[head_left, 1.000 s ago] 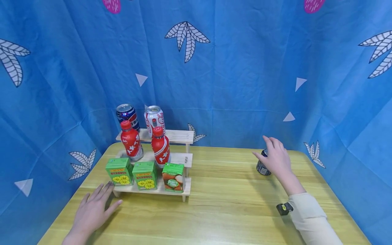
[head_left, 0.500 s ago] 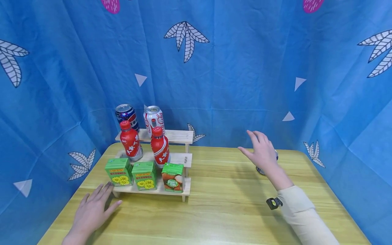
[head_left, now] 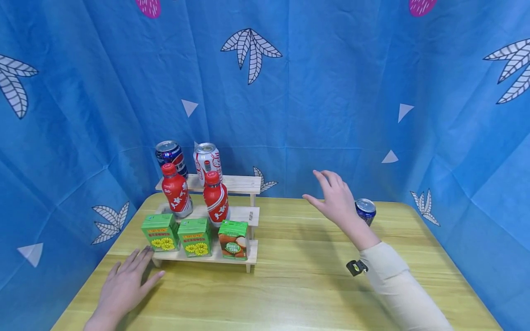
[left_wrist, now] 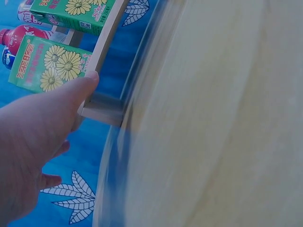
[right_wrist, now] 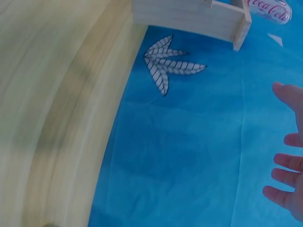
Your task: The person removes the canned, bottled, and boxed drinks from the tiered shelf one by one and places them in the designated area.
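Observation:
My left hand (head_left: 126, 287) lies on the table with its fingers spread, fingertips right at the lower left corner of the three-tier wooden shelf (head_left: 246, 185). In the left wrist view its thumb (left_wrist: 85, 87) reaches to the front of the bottom tier, just below a green drink carton (left_wrist: 52, 66). My right hand (head_left: 335, 202) hangs over the right half of the table, fingers apart, holding nothing. Behind its wrist stands a dark blue drink can (head_left: 366, 211), its lower part hidden by the arm.
The shelf's top tier bears a blue can (head_left: 171, 154) and a white Coca-Cola can (head_left: 208, 161). Two red bottles, one (head_left: 175, 193) left of the other (head_left: 216, 202), stand on the middle tier. Green cartons (head_left: 195, 236) line the bottom. A blue curtain (head_left: 323, 92) surrounds the table (head_left: 298, 285).
My right hand has moved left from in front of the dark blue can toward the shelf, uncovering the can's top. My left hand has stayed where it was.

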Demonstrator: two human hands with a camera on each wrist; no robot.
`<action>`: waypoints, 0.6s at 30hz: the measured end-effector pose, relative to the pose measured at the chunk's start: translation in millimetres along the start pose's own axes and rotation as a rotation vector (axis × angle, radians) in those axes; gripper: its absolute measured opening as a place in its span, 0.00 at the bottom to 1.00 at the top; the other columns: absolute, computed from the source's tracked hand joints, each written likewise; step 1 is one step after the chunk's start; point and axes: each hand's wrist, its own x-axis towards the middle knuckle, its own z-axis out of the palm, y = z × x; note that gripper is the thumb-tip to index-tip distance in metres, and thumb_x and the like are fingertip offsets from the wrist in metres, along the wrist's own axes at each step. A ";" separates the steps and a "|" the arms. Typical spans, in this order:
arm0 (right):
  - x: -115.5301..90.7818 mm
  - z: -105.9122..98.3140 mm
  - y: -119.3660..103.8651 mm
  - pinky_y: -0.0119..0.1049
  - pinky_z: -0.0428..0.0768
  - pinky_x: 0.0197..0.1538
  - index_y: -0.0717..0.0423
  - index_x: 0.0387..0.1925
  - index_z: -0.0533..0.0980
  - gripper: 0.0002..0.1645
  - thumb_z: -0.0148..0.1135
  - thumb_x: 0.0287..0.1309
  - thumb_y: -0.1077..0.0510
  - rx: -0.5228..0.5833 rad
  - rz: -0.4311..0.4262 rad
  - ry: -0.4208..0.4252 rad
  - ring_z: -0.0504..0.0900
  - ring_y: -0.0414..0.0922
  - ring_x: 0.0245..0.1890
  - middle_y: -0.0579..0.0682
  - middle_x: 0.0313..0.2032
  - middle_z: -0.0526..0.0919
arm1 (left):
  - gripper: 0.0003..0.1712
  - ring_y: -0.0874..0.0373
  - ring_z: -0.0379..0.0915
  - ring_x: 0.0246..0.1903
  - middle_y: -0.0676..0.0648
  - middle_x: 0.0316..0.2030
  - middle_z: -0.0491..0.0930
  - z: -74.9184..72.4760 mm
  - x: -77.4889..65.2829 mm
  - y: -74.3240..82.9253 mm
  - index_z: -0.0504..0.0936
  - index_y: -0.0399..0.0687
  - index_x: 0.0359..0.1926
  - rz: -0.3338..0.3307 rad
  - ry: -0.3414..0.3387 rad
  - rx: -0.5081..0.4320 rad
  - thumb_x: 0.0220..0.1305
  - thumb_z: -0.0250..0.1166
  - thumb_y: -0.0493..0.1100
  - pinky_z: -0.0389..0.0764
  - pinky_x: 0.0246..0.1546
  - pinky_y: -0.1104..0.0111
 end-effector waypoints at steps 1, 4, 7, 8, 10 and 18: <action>1.8 0.6 -2.5 0.58 0.77 0.57 0.55 0.67 0.67 0.47 0.70 0.51 0.37 0.002 -0.009 0.005 0.74 0.59 0.59 0.60 0.58 0.75 | 0.47 0.34 0.59 0.67 0.34 0.68 0.66 0.0 0.0 0.2 0.68 0.40 0.68 -0.001 -0.001 -0.001 0.63 0.55 0.72 0.57 0.64 0.31; 6.7 2.9 -10.4 0.57 0.78 0.56 0.54 0.67 0.68 0.46 0.70 0.51 0.37 0.004 -0.037 0.016 0.74 0.58 0.59 0.60 0.57 0.75 | 0.47 0.34 0.59 0.67 0.34 0.68 0.65 -0.1 -0.1 0.9 0.67 0.39 0.68 -0.002 -0.004 -0.003 0.63 0.54 0.72 0.56 0.64 0.31; 11.5 4.8 -19.8 0.56 0.78 0.56 0.54 0.66 0.68 0.46 0.70 0.51 0.37 0.010 -0.061 0.017 0.74 0.58 0.59 0.59 0.57 0.75 | 0.47 0.34 0.59 0.67 0.34 0.68 0.66 0.0 0.0 1.1 0.68 0.39 0.68 -0.002 -0.001 -0.003 0.63 0.54 0.72 0.57 0.63 0.31; 13.0 5.8 -22.8 0.56 0.78 0.56 0.54 0.66 0.68 0.46 0.70 0.51 0.37 0.010 -0.072 0.019 0.74 0.57 0.59 0.59 0.57 0.75 | 0.47 0.34 0.60 0.67 0.34 0.68 0.66 0.1 0.0 1.0 0.67 0.39 0.68 -0.002 0.000 -0.002 0.63 0.54 0.72 0.57 0.63 0.31; 16.0 7.3 -29.1 0.56 0.78 0.57 0.54 0.67 0.68 0.46 0.70 0.51 0.37 0.011 -0.088 0.017 0.74 0.57 0.59 0.59 0.57 0.75 | 0.47 0.34 0.60 0.67 0.34 0.68 0.66 0.3 -0.1 0.8 0.68 0.39 0.68 -0.001 0.004 0.000 0.63 0.55 0.71 0.57 0.63 0.31; 27.6 12.1 -53.6 0.54 0.78 0.58 0.53 0.68 0.67 0.47 0.68 0.52 0.36 0.001 -0.130 0.007 0.73 0.55 0.61 0.58 0.58 0.74 | 0.48 0.34 0.59 0.68 0.34 0.68 0.65 -0.6 -0.5 1.6 0.67 0.39 0.68 -0.007 -0.008 -0.005 0.63 0.55 0.71 0.56 0.64 0.31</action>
